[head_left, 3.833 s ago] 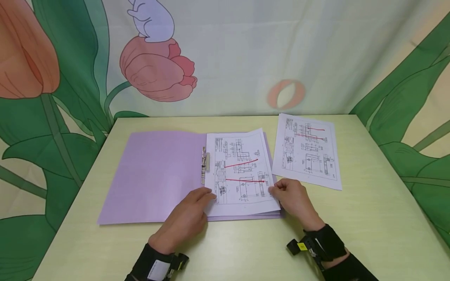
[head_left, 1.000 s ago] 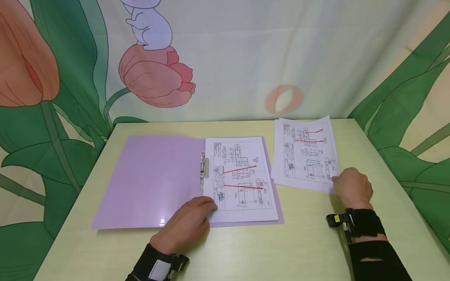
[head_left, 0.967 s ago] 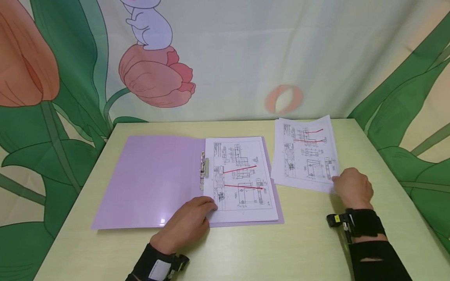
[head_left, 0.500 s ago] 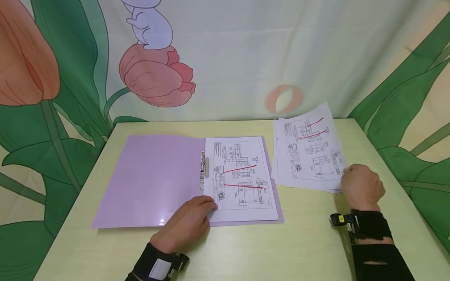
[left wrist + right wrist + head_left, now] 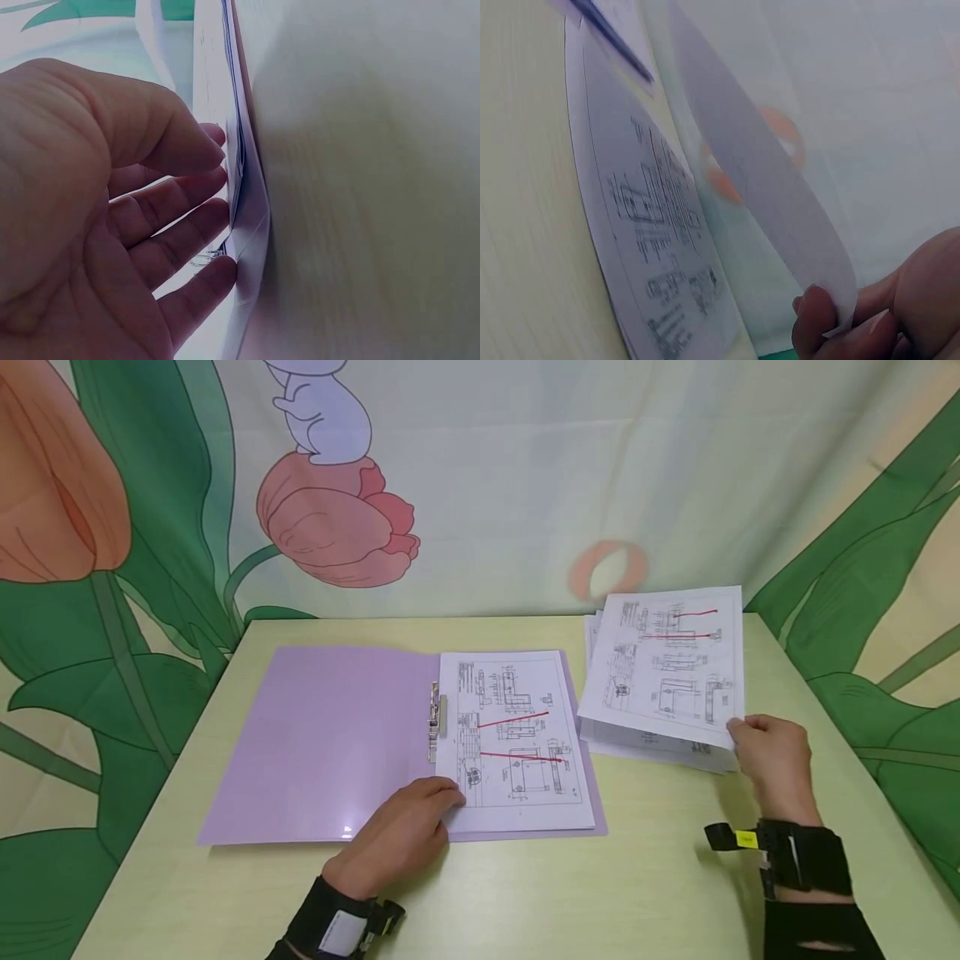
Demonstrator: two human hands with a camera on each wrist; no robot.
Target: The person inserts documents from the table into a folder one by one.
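A purple folder lies spread on the table, with a metal clip at its spine. Printed drawing sheets with red lines lie on its right side. My left hand rests fingertips on the lower left corner of these sheets; the left wrist view shows the fingers fairly straight against the folder's edge. To the right, my right hand pinches the lower right corner of a paper sheet, which is lifted at a tilt. In the right wrist view the lifted sheet curves up from thumb and fingers.
Under the raised sheet, more printed sheets lie on the pale table, right of the folder. A curtain with flower prints hangs behind the table's back edge.
My right hand has gone from the folder's sheets to the loose sheets at right, and has raised the top one off the others. The left hand stays put.
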